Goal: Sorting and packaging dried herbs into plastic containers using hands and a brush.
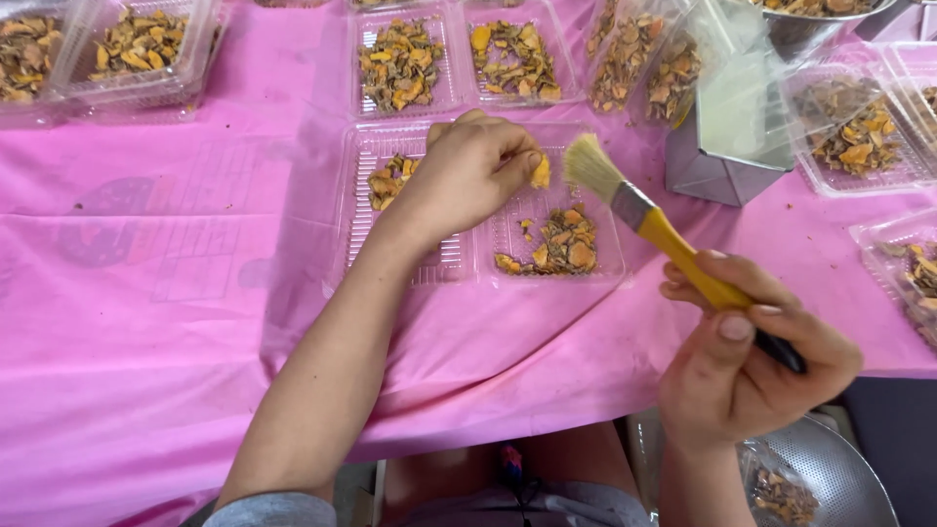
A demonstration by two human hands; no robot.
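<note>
Left hand (475, 166) pinched shut on an orange chip (540, 173), held above the middle of an open clear tray (459, 262). Right hand (752, 356) closed around the yellow handle of a brush (639, 210), bristles angled up and left, just beside the chip but not seen touching. Tray lying hinged open on the pink cloth (146, 293): left half holding a small heap under the wrist, right half a looser heap (564, 244) toward its near edge.

Crowded beyond: two filled trays (454, 63) butting against the far rim, more trays (107, 49) at the far left corner, a tilted one (644, 59) to the upper right. Grey box (717, 161) close to the right of the bristles, with a further tray (864, 137) past it and another (908, 273) at the right border. Metal bowl (815, 20) at the top edge.

Wide bare cloth left of the open tray and along the near edge. Below the table edge, a steel colander (830, 478) with chips by the right forearm.
</note>
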